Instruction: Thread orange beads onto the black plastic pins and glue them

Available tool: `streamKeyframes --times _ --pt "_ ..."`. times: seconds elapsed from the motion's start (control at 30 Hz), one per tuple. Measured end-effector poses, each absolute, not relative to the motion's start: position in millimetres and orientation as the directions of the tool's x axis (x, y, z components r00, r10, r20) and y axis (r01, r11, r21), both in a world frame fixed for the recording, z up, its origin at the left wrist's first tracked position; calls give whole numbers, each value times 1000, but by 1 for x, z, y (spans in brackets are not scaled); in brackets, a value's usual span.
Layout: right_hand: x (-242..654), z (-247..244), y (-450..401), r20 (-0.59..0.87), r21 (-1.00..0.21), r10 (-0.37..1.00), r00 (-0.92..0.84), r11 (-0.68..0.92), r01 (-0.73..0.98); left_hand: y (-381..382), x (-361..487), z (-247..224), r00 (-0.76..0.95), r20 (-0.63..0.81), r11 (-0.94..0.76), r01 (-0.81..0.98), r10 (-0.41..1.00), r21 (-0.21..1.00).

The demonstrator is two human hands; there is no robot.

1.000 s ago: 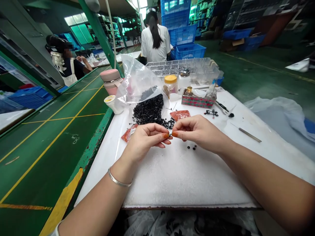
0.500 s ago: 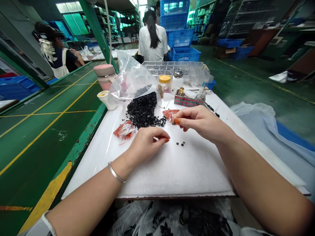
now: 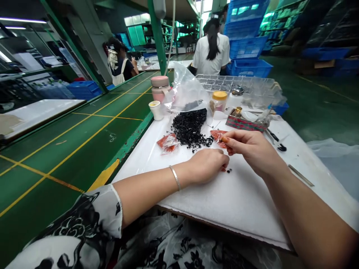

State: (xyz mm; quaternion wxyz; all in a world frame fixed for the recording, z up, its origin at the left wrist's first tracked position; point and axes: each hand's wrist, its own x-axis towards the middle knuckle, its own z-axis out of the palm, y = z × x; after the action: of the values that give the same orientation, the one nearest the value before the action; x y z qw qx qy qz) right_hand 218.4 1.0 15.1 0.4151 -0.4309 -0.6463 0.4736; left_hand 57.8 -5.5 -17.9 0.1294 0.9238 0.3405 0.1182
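My left hand rests low over the white board, its fingers curled down and their tips hidden. Right beside those fingertips lie small black round pieces. My right hand is raised a little above the board, thumb and forefinger pinched on a small dark piece too tiny to name. Behind the right fingertips is a bag of orange-red bits, and a second such bag sits to the left. Between the two bags spreads a heap of thin black plastic parts, spilling from a clear plastic bag.
A pink cup, a white cup, a yellow-lidded jar and a patterned box stand behind. Farther back is a clear compartment tray. Scissors and a metal strip lie right. A green belt table runs left.
The view has swung left, so the scene sits farther right. My left hand has reached forward to the small black round pieces and curled down; the right hand keeps its pinch.
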Motion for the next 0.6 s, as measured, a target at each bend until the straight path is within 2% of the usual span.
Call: streamKeyframes --times 0.1,0.17,0.27,0.37,0.47,0.6 --pt "216 15 1 116 -972 949 -292 169 162 -9 44 -11 720 142 -724 626 679 289" --pt "214 15 -1 108 -970 947 -302 166 175 -11 31 -6 692 153 -695 635 706 337" --pt "209 14 -3 98 -958 941 -324 177 224 -14 12 -1 639 94 -613 670 763 419" --pt "203 13 -5 74 -950 938 -338 170 263 -16 0 -1 610 61 -576 703 790 418" --pt "197 12 -8 39 -929 947 -320 152 337 -19 -5 -4 580 164 -586 679 798 442" --pt "192 10 -11 15 -901 960 -281 135 412 -25 -2 -3 434 349 -555 595 831 581"
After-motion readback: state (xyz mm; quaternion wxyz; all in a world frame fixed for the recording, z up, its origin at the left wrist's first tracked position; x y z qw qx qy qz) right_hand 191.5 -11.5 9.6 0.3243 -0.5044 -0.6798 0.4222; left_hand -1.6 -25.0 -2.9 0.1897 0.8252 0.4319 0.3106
